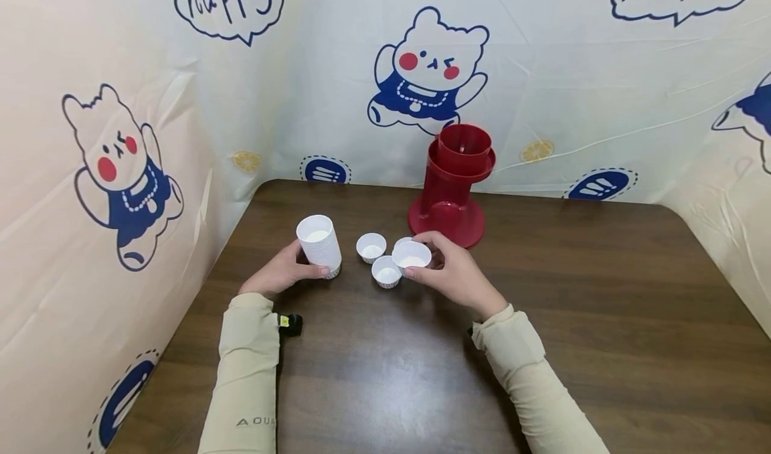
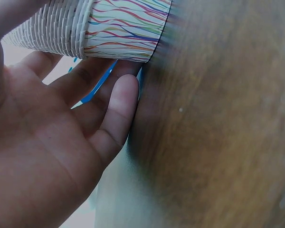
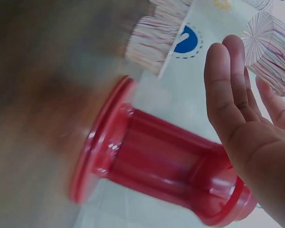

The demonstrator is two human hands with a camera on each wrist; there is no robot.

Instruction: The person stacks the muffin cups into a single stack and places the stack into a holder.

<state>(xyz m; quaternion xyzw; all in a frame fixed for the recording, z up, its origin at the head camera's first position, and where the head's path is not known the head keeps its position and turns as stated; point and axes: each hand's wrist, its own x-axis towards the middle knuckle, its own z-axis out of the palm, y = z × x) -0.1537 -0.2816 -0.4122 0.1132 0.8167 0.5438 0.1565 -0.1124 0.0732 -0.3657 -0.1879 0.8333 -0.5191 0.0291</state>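
My left hand (image 1: 274,274) holds a tall stack of small white paper cups (image 1: 319,245), its thumb along the near side. In the left wrist view, the bottom cup (image 2: 128,28) of that stack shows coloured wavy lines, close to the tabletop. My right hand (image 1: 458,272) pinches a single paper cup (image 1: 412,256) by its side, mouth upward. The right wrist view shows that cup's pleated base (image 3: 259,39) raised above the table. Two paper cups, one farther back (image 1: 371,247) and one nearer (image 1: 386,272), stand upright between the hands. Another cup (image 1: 402,240) is mostly hidden behind the pinched one.
Behind my right hand, a red plastic stand (image 1: 450,203) with a round base and a cylindrical top rises from the brown wooden table (image 1: 385,373). A printed cloth (image 1: 337,72) with cartoon bears hangs around the table's back and sides.
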